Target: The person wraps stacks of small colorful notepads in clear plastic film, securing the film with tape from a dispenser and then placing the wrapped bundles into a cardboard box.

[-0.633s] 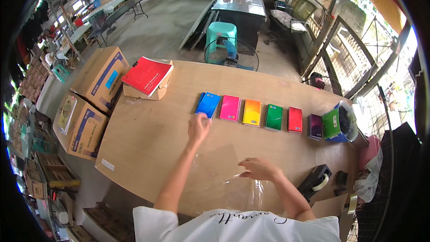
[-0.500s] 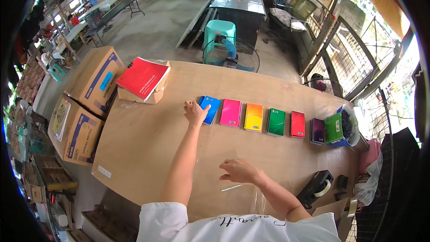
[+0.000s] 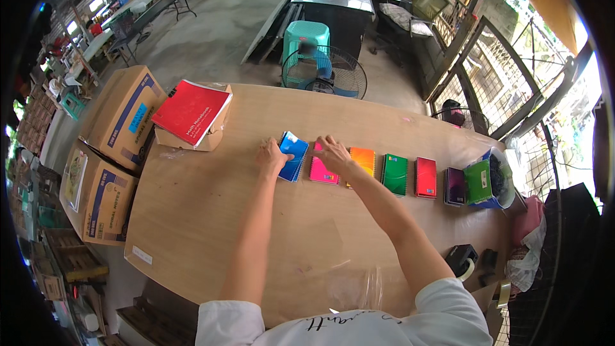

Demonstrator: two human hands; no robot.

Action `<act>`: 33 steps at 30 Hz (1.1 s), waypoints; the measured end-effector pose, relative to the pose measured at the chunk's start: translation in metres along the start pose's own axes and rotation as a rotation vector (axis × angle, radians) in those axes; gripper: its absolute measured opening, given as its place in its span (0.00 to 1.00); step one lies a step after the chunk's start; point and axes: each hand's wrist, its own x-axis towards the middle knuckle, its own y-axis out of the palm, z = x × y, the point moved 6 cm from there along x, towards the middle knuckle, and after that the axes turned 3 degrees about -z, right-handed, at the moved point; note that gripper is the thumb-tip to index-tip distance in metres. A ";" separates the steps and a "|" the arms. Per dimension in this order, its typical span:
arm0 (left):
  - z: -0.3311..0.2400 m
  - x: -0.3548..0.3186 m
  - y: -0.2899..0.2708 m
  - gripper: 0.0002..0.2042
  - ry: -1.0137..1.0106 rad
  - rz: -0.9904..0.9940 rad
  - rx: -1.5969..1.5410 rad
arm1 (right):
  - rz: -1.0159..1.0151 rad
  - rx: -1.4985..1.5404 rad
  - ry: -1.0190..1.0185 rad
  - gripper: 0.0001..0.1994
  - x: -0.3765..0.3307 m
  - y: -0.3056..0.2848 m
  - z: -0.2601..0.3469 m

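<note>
My left hand grips the left side of a blue spiral notebook, thumb on its cover and fingers along the edge. The notebook lies tilted at the left end of a row. My right hand hovers over a pink spiral notebook with fingers spread, hiding its upper part. Beside that lies a yellow-orange notebook, partly behind my right wrist. Further right are a green notebook, a red notebook and a dark purple notebook.
A red notebook stack rests on a cardboard piece at the far left, beside large cartons. At the right stand a bin with a green notebook against it and a black tape dispenser. A fan stands beyond the table.
My right hand has moved forward from the near middle of the table to above the pink notebook. My left hand has shifted to the blue notebook's left edge, and that notebook is turned slightly.
</note>
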 end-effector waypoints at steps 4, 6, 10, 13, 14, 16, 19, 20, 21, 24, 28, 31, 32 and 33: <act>0.028 -0.015 -0.019 0.26 0.085 -0.237 -0.312 | 0.176 -0.058 -0.255 0.12 0.021 -0.010 0.016; 0.035 -0.023 -0.032 0.25 0.108 -0.334 -0.414 | 0.133 -0.104 -0.348 0.14 0.018 -0.013 0.015; 0.057 -0.020 -0.037 0.24 -0.041 -0.250 -0.743 | 0.037 -0.110 -0.419 0.17 0.015 -0.005 -0.003; 0.057 -0.038 -0.029 0.25 -0.239 0.154 -1.658 | 0.021 0.030 -0.304 0.16 0.008 -0.033 -0.019; 0.055 -0.050 -0.030 0.25 -0.246 0.251 -1.774 | 0.006 0.081 -0.258 0.16 0.002 -0.053 -0.020; 0.045 -0.074 -0.024 0.24 -0.259 0.466 -2.000 | -0.130 0.293 -0.255 0.16 -0.013 -0.104 -0.018; 0.031 -0.108 0.002 0.27 -0.220 0.603 -1.743 | -0.002 0.532 -0.119 0.15 -0.028 -0.172 -0.003; 0.024 -0.123 0.012 0.27 -0.206 0.686 -1.674 | 0.146 0.538 -0.189 0.13 -0.035 -0.188 0.017; 0.017 -0.139 0.025 0.26 -0.228 0.767 -1.688 | 0.295 0.539 -0.262 0.12 -0.040 -0.200 0.037; -0.020 -0.190 0.053 0.22 -0.270 1.016 -1.854 | 0.546 0.345 -0.525 0.12 -0.063 -0.176 0.078; -0.031 -0.240 0.055 0.24 -0.423 0.972 -2.129 | 0.009 0.342 -0.623 0.10 -0.093 -0.132 0.117; 0.005 -0.257 0.081 0.24 -0.547 0.762 -2.015 | -0.329 0.545 -0.233 0.09 -0.112 -0.111 0.083; 0.017 -0.259 0.085 0.24 -0.582 0.692 -1.968 | -0.372 0.604 -0.026 0.08 -0.120 -0.100 0.058; 0.018 -0.256 0.084 0.24 -0.604 0.733 -1.969 | -0.376 0.563 0.286 0.09 -0.126 -0.077 0.013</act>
